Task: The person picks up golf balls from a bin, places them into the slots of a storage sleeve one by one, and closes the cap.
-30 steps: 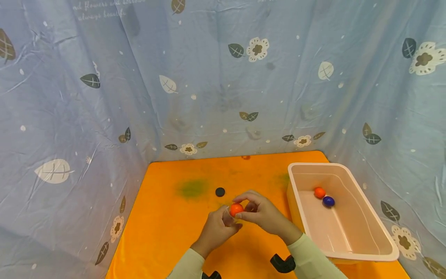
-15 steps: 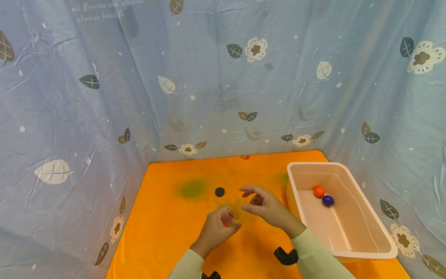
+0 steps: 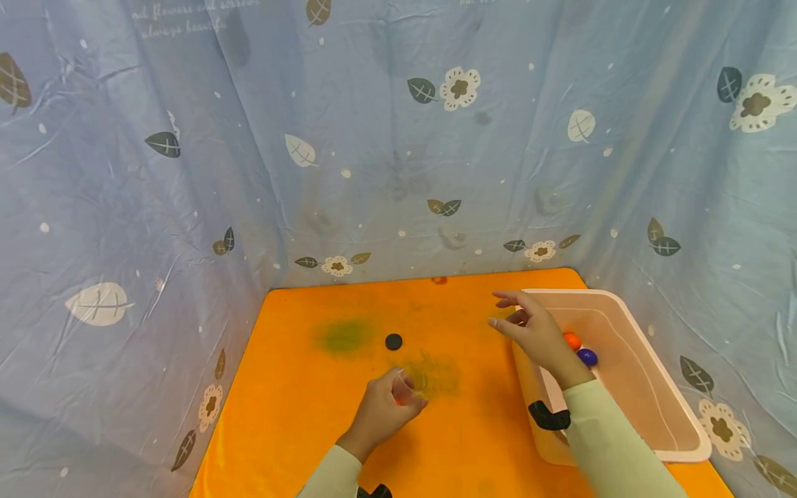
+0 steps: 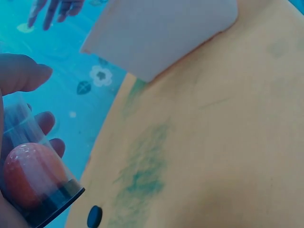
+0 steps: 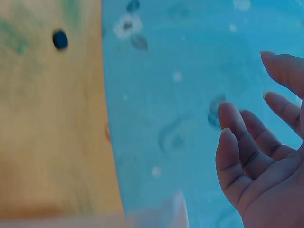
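My left hand (image 3: pixel 377 416) grips a clear plastic cup (image 3: pixel 414 380) above the orange table. Through the cup's wall, in the left wrist view, an orange-red ball (image 4: pixel 34 175) shows at the bottom. My right hand (image 3: pixel 540 339) holds nothing; its fingers are relaxed and spread, over the left rim of a pale pink bin (image 3: pixel 598 293). Inside that bin lie an orange ball (image 3: pixel 572 341) and a dark blue ball (image 3: pixel 587 357), both partly beside my right wrist in this view.
A small black disc (image 3: pixel 394 342) lies on the orange tabletop (image 3: pixel 311 408), beyond the cup. Green smudges mark the cloth. Blue printed curtains (image 3: pixel 373 138) enclose the table at the back and both sides.
The orange ball went from my right fingers into the cup. My right hand then let go and moved right, up to the bin. The left hand has stayed nearly in place.
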`<state>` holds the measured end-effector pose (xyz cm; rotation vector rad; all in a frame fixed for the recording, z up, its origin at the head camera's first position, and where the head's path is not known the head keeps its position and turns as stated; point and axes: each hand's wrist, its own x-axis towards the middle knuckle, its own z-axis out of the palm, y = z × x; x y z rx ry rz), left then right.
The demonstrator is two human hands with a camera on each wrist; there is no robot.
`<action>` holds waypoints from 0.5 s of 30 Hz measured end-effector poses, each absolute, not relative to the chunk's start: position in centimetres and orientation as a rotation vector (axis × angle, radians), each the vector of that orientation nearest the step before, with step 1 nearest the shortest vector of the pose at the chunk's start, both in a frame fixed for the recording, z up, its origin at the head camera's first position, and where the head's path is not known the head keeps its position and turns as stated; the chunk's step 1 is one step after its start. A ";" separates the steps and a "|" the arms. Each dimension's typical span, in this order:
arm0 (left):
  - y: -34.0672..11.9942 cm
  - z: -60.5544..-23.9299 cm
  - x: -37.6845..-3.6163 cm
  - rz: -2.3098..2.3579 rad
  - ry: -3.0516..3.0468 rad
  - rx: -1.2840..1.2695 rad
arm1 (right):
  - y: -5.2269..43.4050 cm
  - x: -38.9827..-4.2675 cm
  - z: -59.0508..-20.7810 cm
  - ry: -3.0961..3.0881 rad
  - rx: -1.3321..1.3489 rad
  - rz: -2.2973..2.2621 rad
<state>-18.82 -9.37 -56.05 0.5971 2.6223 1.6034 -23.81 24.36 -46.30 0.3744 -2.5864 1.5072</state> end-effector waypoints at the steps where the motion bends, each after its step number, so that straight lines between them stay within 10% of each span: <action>1: -9.4 -56.1 -18.8 1.607 2.620 0.595 | 25.1 -24.0 -46.2 -2.592 0.354 1.484; 15: -9.8 -55.8 -18.8 1.617 2.592 0.563 | 34.4 -26.3 -49.1 -2.642 -0.045 1.425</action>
